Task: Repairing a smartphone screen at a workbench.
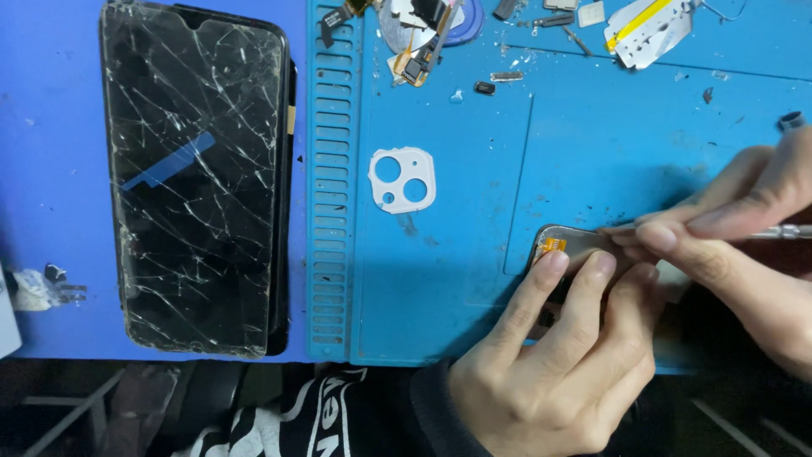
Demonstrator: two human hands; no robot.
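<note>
- Head view, far left: cracked phone screen lies face up on the blue mat, untouched.
- Mid: white camera-lens frame lies loose; small parts w/ flex cables up top.
- Left hand: fingers close together, pressing the phone body down at lower right of mat.
- Right hand: pinching a thin metal tool at the body's edge.
- Step, prob.: working at the orange flex cable; next move needs a steady, light tip.

A cracked screen lies left of the camera frame on the mat.
</note>
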